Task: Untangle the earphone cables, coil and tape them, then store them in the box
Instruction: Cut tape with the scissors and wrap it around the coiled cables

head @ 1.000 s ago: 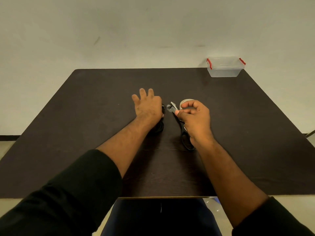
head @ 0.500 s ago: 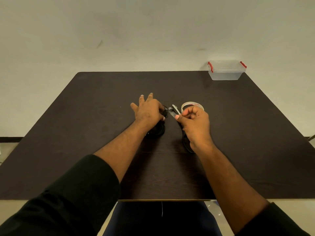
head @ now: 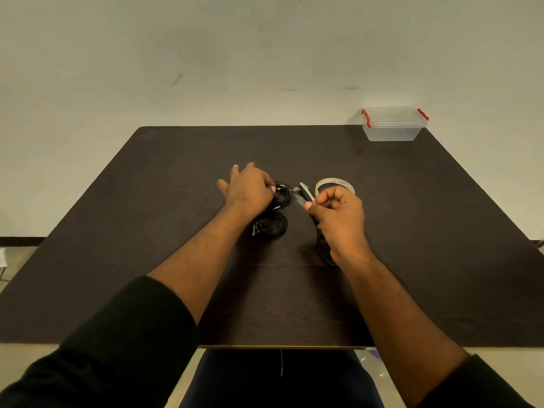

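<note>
Left hand (head: 250,187): pinching the upper earphone coil (head: 282,194), mid-frame on the table (head: 147,231).
Right hand (head: 338,216): curled round the scissors (head: 304,195), with a tape piece I think.
Second coil (head: 270,226): just below, loose.
Box (head: 393,125): upper right, lid on.
My tip: hold the loops tight so the tape wraps cleanly.

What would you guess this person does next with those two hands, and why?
Probably bring the right hand, which seems to pinch a strip of tape by the scissors, across to the far earphone coil that the left hand holds, and wrap it. A nearer coil lies beside it; the box stands closed, far off.
</note>
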